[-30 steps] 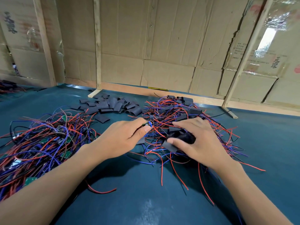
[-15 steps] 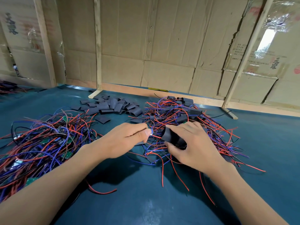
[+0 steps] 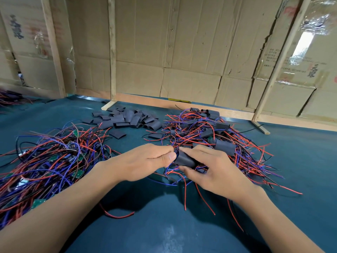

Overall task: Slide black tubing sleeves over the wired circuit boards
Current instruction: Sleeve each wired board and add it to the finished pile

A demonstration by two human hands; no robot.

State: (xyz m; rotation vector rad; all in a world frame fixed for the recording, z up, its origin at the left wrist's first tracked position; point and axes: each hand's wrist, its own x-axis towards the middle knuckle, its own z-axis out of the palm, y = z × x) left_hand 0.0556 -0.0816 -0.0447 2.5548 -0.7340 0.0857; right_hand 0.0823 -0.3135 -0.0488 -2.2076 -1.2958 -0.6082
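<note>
Your right hand (image 3: 213,172) pinches a black sleeve (image 3: 186,159) between thumb and curled fingers, just above the green table (image 3: 164,225) at the near edge of the right-hand heap of sleeved boards (image 3: 209,132). Your left hand (image 3: 144,163) meets the sleeve's open end, thumb pressed against curled fingers; what they pinch is hidden. Bare wired boards (image 3: 47,161) lie tangled to the left, and loose sleeves (image 3: 127,118) sit farther back.
</note>
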